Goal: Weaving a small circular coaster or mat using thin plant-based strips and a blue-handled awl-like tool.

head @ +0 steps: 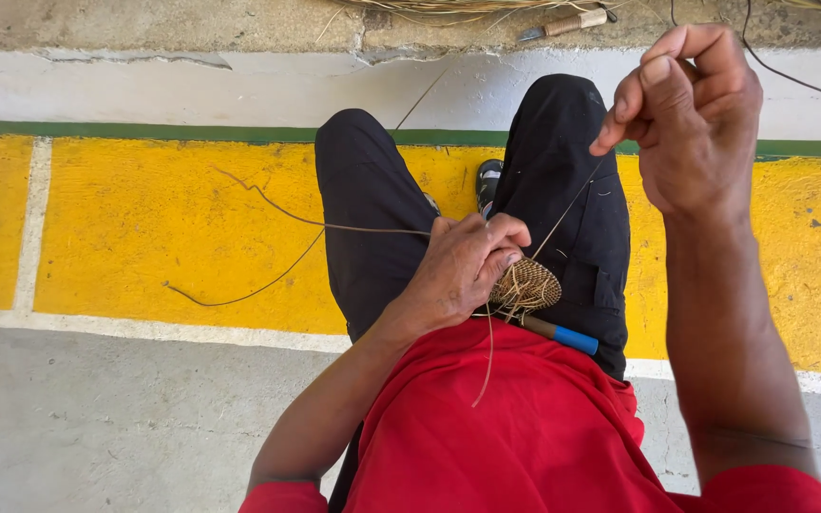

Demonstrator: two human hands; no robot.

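Observation:
My left hand [463, 266] grips a small round woven coil of tan fibre [527, 285] over my lap, fingers curled around its left edge. My right hand [691, 114] is raised high at the upper right, fingers pinched on a thin fibre strand [567, 204] that runs taut down to the coil. A stick-like tool with a blue end [563, 334] lies across my lap just under the coil. Loose strands hang from the coil over my red shirt.
My legs in black trousers [372, 209] stretch over a yellow painted floor band [144, 228] with a green stripe. Long loose fibres [268, 209] trail left on the yellow paint. A knife with a wooden handle [567, 23] and dry fibres lie on the concrete ledge at the top.

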